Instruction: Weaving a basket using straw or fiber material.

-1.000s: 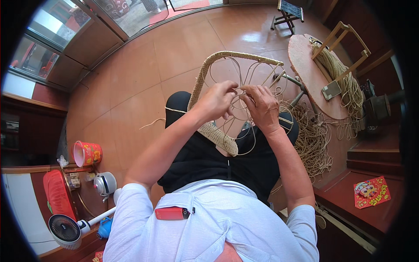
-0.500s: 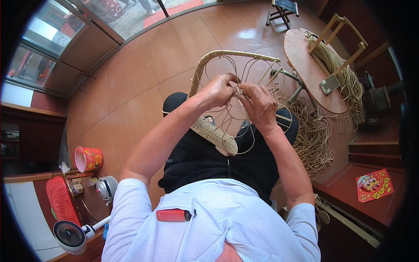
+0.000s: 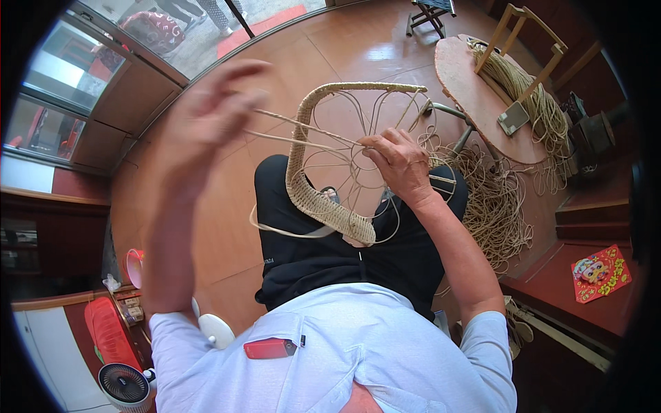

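Plainly nearest is the pale shirt (image 3: 330, 330), a red box (image 3: 270, 349) tucked in its chest pocket, probably to keep it off the lap. Past it come black trousers (image 3: 317, 265), knees apart, with the cord-wrapped frame (image 3: 296, 162) between and above the thighs, likely so that the legs steady it, leaving both hands free. Over its middle, among thin petal-like loops, the right hand (image 3: 399, 162) pinches cord (image 3: 330, 135) between thumb and fingers, seemingly to anchor it. Two lengths run nearly straight across the frame's left side to the left hand (image 3: 213, 113), which is blurred: whether its fingers are closed on them, I cannot tell. Farther right, a loose heap (image 3: 492, 206) lies on the floor, perhaps for easy reach. Beyond, a round counter (image 3: 468, 103) carries a thick hank (image 3: 530, 96); a folding stool (image 3: 430, 14) stands farther off.
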`<state>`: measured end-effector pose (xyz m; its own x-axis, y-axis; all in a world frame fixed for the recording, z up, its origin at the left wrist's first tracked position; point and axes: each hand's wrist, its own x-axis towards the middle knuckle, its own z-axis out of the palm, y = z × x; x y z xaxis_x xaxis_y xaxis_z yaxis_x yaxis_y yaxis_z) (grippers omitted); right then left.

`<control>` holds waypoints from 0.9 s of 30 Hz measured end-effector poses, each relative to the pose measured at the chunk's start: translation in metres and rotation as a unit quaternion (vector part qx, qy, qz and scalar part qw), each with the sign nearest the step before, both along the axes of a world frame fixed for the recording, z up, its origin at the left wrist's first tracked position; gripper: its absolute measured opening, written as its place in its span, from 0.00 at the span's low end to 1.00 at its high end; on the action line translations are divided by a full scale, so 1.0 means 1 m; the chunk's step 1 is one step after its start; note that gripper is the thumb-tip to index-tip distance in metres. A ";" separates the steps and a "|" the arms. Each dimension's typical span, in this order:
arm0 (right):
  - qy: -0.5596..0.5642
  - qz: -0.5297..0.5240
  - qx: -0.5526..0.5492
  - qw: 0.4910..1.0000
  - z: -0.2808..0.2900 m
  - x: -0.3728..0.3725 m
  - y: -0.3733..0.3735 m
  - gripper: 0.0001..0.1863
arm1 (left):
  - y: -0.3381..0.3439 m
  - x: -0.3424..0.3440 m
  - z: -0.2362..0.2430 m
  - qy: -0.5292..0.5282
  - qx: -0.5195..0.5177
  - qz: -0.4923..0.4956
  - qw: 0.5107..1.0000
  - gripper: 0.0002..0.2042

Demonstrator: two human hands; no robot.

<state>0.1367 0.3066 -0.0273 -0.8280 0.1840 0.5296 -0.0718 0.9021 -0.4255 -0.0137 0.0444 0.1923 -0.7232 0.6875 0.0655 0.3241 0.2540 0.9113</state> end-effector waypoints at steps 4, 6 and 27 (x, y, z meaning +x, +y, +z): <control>-0.026 -0.003 -0.006 1.000 -0.001 0.010 0.007 0.06 | -0.100 -0.086 0.052 0.102 0.041 0.120 0.987 0.25; 0.002 0.029 -0.025 0.999 0.002 -0.003 -0.006 0.05 | -0.200 -0.121 0.103 0.160 0.049 0.200 0.965 0.26; 0.038 0.011 0.002 0.999 0.000 -0.003 -0.011 0.06 | 0.068 0.020 -0.157 -0.030 -0.084 -0.065 0.994 0.21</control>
<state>0.1339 0.2961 -0.0271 -0.7890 0.1641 0.5921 -0.1236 0.9016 -0.4146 0.0059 0.1120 0.0356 -0.6270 0.7728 -0.0981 0.3108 0.3636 0.8782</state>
